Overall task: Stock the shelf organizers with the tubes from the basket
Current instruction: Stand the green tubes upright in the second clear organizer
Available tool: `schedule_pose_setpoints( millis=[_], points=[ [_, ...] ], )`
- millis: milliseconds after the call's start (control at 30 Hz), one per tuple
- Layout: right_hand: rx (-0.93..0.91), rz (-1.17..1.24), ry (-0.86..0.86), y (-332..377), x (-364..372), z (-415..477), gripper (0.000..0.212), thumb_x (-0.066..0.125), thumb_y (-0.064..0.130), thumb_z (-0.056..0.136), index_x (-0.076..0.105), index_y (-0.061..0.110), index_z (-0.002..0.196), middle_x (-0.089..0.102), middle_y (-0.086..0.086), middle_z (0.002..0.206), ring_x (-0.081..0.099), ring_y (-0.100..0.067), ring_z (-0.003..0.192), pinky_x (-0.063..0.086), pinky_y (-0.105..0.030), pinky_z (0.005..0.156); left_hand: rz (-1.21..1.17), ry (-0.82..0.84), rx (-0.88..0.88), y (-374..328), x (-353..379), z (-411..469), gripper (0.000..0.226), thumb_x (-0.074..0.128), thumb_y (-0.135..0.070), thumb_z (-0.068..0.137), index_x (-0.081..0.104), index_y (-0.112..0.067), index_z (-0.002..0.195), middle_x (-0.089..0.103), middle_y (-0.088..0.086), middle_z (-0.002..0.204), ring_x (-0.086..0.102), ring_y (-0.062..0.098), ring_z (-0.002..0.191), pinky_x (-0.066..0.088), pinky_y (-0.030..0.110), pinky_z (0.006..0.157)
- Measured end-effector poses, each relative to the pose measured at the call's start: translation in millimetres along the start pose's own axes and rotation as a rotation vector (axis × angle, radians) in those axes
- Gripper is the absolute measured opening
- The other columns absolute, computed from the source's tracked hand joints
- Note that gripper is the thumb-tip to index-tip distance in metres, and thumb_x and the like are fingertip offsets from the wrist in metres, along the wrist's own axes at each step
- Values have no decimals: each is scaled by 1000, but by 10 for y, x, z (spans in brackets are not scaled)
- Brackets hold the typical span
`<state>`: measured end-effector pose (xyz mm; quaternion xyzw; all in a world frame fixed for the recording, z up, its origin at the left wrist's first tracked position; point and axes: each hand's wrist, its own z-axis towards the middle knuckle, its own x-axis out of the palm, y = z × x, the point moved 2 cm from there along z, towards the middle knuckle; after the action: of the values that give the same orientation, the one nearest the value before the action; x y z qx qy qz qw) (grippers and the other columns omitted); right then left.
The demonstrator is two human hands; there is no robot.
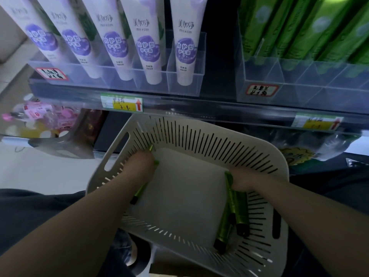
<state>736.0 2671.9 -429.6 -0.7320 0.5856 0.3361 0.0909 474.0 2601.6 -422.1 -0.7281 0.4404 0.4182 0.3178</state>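
A white slotted basket (209,142) sits below the shelf, in front of me. My left hand (139,162) is down in its far left corner, gripping green tubes (139,191) whose ends stick out past the fingers. My right hand (244,179) is at the basket's right side, holding green tubes (237,208) that point toward me with dark caps. Above on the shelf, a clear organizer (259,76) at the right holds several upright green tubes (311,29).
A second clear organizer (185,84) at the left holds several white and purple tubes (184,43). Yellow price tags (121,104) line the shelf edge. Pink packets (40,116) lie on the lower shelf at left.
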Motion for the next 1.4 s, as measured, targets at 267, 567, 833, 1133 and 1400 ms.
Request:
schedule_pose_setpoints(
  millis=[267, 567, 833, 1133, 1400],
  points=[
    [79, -142, 152, -102, 95, 177, 19, 54, 17, 92, 52, 18, 73, 55, -5, 92, 49, -15, 80, 41, -22, 64, -27, -8, -18, 49, 225, 119, 25, 41, -24, 98, 60, -8, 105, 64, 11, 104, 57, 19, 82, 44, 29, 71],
    [165, -250, 275, -152, 164, 300, 31, 55, 17, 92, 42, 22, 64, 37, 4, 70, 33, -6, 58, 30, -16, 49, 51, 38, 15, 25, 369, 226, 21, 44, -11, 94, 60, -6, 107, 62, 12, 109, 60, 25, 98, 47, 31, 78],
    [171, -232, 259, -187, 188, 342, 34, 57, 15, 90, 40, 22, 62, 37, 2, 68, 35, -8, 60, 32, -18, 51, 14, 20, 66, -115, 493, 411, 39, 50, -23, 93, 48, -4, 126, 56, 15, 122, 55, 26, 108, 44, 31, 87],
    [175, -212, 261, -237, 155, 390, 33, 52, 16, 92, 42, 21, 61, 40, 3, 69, 35, -8, 58, 32, -21, 50, -5, 76, 8, -184, 534, 539, 47, 62, -28, 85, 46, -4, 123, 52, 17, 123, 51, 28, 110, 44, 33, 87],
    [176, -260, 249, -244, 107, 346, 34, 57, 9, 88, 41, 22, 61, 39, 2, 67, 35, -8, 57, 31, -20, 48, -69, 85, 37, -200, 553, 498, 44, 60, -24, 86, 48, -7, 125, 49, 16, 124, 51, 27, 109, 43, 30, 87]
  ],
)
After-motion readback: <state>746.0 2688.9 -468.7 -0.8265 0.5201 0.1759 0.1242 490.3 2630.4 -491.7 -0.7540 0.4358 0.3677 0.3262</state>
